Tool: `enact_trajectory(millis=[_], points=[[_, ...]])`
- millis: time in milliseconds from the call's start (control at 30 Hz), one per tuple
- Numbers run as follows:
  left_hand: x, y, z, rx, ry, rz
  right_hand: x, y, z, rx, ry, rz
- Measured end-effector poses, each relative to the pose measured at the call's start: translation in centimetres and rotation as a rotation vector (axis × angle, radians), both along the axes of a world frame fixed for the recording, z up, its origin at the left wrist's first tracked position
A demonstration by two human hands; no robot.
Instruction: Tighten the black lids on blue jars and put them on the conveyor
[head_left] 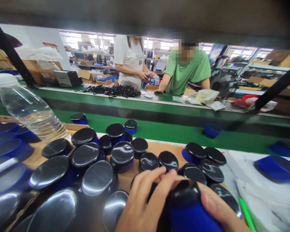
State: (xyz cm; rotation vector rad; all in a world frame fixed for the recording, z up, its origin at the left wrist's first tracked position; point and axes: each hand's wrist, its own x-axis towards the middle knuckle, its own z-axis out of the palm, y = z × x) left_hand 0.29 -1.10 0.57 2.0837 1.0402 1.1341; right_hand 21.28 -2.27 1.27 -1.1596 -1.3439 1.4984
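Observation:
My left hand (145,203) and my right hand (219,209) together hold a blue round unit with a glossy black top (186,206) at the bottom centre. Left fingers curl over its black top edge; the right thumb presses on its blue side. Around the hands, several identical blue units with black tops (122,154) stand packed on a cardboard sheet (157,148).
A clear water bottle (29,109) lies at the left. A green conveyor belt (164,130) runs behind, carrying loose blue units (211,130). Two people stand at the far bench beside a pile of black cords (113,91). White paper and a green pen (246,214) lie at the right.

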Motion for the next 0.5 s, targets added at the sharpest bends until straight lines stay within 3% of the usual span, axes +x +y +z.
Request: enact_trajectory(millis=[67,100,167,233,367,500], points=[[0.3,0.8,-1.2,0.41,0.301,0.191,0.8,1.1,-0.2,0.075,-0.052,-0.167],[0.4,1.3,-1.5,0.622,0.411,0.177,1.2,1.7,-0.2,0.139,-0.124,-0.288],[0.8,2.2,-1.8,0.852,0.474,0.176,1.7,3.1,0.5,0.281,-0.337,-0.498],[1.3,2.7,-1.7,0.895,0.397,0.218,1.7,4.8,1.6,0.342,-0.511,-0.562],[2.2,2.4,-1.3,0.868,0.277,0.291,0.4,10.3,3.3,0.348,-0.759,-0.489],[2.4,2.4,-1.5,0.878,0.225,0.302,0.0,17.0,2.3,0.28,-0.942,-0.475]])
